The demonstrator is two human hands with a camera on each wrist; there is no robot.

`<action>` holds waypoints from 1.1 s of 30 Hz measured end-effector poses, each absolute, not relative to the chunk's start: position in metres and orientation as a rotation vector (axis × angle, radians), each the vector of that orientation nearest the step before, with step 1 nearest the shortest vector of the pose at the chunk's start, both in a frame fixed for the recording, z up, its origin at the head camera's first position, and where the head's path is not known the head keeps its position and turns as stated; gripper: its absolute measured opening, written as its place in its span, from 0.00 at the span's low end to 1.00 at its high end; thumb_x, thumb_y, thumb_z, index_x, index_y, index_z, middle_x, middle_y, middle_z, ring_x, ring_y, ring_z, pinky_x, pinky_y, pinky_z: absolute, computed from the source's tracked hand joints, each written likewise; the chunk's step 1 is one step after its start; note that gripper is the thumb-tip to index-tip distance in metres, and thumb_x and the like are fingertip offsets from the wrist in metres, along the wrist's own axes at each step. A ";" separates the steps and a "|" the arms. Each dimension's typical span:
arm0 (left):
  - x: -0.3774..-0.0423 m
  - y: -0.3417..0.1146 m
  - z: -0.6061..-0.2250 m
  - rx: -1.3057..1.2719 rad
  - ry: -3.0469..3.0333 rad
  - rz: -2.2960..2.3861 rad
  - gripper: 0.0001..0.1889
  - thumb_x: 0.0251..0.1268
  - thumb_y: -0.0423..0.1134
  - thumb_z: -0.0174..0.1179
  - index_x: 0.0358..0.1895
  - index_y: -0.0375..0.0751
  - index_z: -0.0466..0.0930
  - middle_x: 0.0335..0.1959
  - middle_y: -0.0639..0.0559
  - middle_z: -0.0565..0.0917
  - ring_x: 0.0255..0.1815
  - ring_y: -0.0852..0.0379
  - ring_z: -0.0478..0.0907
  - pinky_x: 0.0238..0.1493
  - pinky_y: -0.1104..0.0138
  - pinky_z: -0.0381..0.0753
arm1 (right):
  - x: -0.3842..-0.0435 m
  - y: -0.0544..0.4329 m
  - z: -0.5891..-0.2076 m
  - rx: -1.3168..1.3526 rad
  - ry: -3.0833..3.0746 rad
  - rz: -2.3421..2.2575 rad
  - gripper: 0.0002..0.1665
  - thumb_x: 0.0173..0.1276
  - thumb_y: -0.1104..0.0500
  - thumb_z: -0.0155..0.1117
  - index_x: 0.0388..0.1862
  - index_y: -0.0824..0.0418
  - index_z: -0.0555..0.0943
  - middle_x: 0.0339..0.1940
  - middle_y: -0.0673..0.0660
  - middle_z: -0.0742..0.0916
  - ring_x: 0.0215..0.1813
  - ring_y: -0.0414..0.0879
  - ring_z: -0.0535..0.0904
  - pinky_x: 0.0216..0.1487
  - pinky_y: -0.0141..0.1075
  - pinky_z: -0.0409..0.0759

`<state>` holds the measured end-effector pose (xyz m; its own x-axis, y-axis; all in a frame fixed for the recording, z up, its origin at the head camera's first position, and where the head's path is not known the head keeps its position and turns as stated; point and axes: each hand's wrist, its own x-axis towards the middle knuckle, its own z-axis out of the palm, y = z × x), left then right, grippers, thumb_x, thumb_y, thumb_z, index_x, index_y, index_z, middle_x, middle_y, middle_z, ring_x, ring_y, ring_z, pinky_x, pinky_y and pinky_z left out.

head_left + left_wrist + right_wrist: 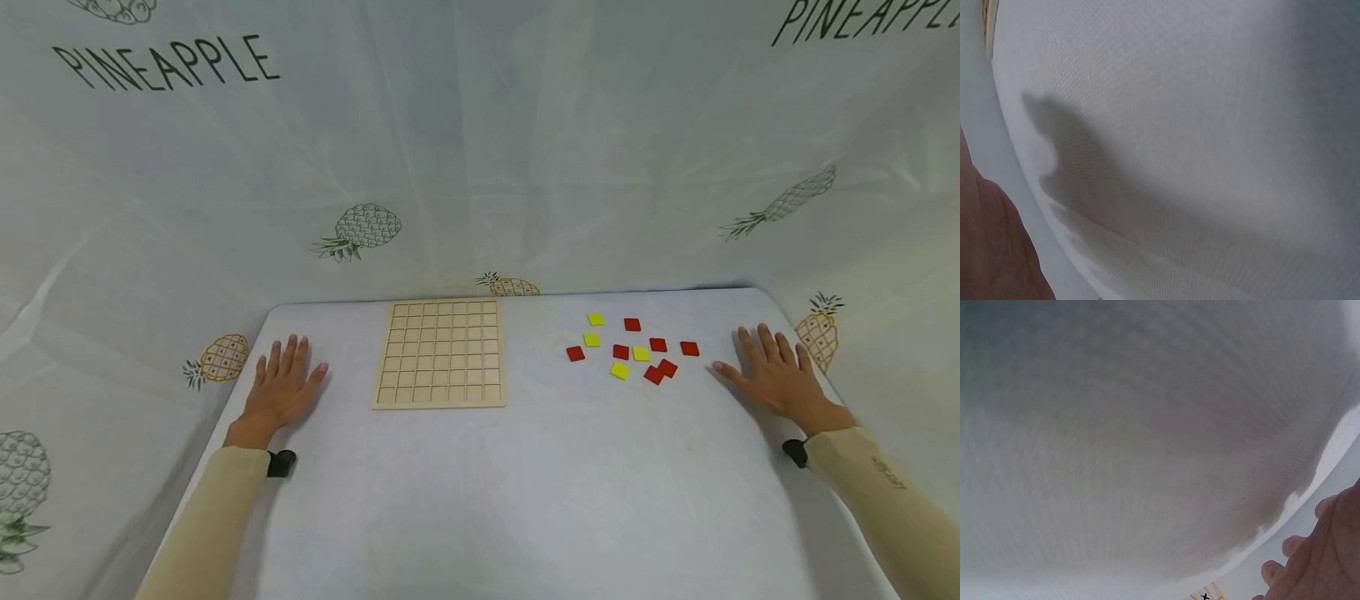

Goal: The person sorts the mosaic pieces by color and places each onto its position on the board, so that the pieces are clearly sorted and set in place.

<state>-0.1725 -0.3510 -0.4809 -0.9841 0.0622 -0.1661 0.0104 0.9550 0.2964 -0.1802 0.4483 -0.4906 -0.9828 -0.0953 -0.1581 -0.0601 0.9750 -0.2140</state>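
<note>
On the table [480,483], the board [439,356] lies left of the tiles [621,352].

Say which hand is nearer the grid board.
Left. The left hand is beside the grid board, off its left edge; the right hand is farther, to its right, beyond the tiles.

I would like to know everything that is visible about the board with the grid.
The board is pale beige and looks like thin wood. It is roughly square, with a plain border around rows of small square cells, marked off by thin lines. It lies flat on the white table, its far side close to the table's far edge. It sits between the left hand and the red and yellow tiles; neither touches it, and no tile lies in its cells.
</note>
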 end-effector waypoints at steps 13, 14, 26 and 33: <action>-0.171 -0.347 -0.483 0.077 2.932 0.469 0.50 0.83 0.70 0.30 0.85 0.28 0.33 0.86 0.29 0.31 0.85 0.27 0.24 0.80 0.37 0.19 | -0.180 0.442 -0.494 -0.141 2.983 -0.307 0.61 0.80 0.29 0.48 0.86 0.69 0.36 0.83 0.82 0.43 0.81 0.83 0.35 0.77 0.75 0.25; -0.171 -0.346 -0.482 0.079 2.929 0.471 0.50 0.83 0.69 0.31 0.85 0.28 0.34 0.86 0.29 0.32 0.85 0.27 0.24 0.80 0.37 0.20 | -0.180 0.441 -0.494 -0.144 2.985 -0.307 0.61 0.80 0.29 0.48 0.86 0.69 0.36 0.83 0.82 0.43 0.81 0.83 0.36 0.77 0.75 0.26; -0.171 -0.323 -0.482 0.143 2.907 0.456 0.50 0.83 0.69 0.35 0.86 0.30 0.35 0.87 0.31 0.33 0.86 0.28 0.27 0.82 0.37 0.23 | -0.184 0.417 -0.493 -0.229 3.031 -0.277 0.58 0.80 0.33 0.53 0.87 0.66 0.41 0.83 0.80 0.50 0.81 0.81 0.43 0.79 0.75 0.33; -0.171 -0.310 -0.485 0.225 2.891 0.464 0.51 0.82 0.70 0.35 0.86 0.30 0.37 0.87 0.32 0.35 0.86 0.28 0.29 0.82 0.36 0.27 | -0.187 0.405 -0.491 -0.325 3.036 -0.218 0.52 0.82 0.40 0.54 0.87 0.65 0.44 0.83 0.79 0.54 0.80 0.81 0.48 0.78 0.76 0.39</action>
